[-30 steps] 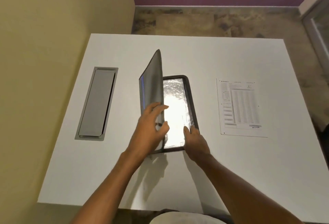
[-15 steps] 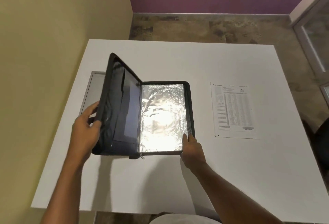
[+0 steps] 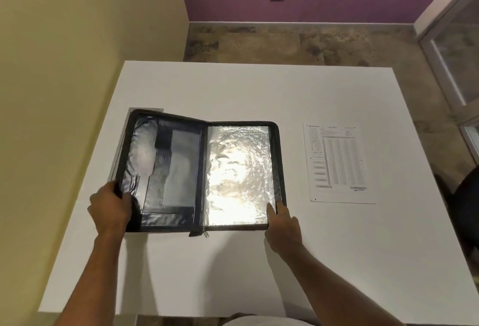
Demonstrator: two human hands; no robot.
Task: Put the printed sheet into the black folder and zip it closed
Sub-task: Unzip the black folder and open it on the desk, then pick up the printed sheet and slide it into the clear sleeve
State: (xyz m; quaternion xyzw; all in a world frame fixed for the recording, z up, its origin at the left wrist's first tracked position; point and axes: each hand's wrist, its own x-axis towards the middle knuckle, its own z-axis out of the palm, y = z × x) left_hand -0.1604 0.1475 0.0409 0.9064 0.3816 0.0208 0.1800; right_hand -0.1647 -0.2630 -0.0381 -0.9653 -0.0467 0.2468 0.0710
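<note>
The black folder (image 3: 178, 170) lies spread open on the white table (image 3: 259, 92), its left cover nearly flat. Its right half shows shiny clear plastic sleeves (image 3: 238, 172); the left half has dark pockets. A zip pull (image 3: 206, 234) hangs at the near end of the spine. My left hand (image 3: 111, 206) grips the near left corner of the left cover. My right hand (image 3: 282, 224) rests with fingertips pressing the near right corner of the folder. The printed sheet (image 3: 339, 162) lies flat on the table to the right of the folder, apart from both hands.
A grey cable hatch (image 3: 147, 110) set in the table is mostly hidden under the folder's left cover. A yellow wall runs close along the table's left side. A dark chair (image 3: 466, 209) sits beyond the right edge.
My left hand swung the folder's left cover from upright down to nearly flat, covering the grey hatch. My right hand stayed on the near right corner. The sheet has not moved.
</note>
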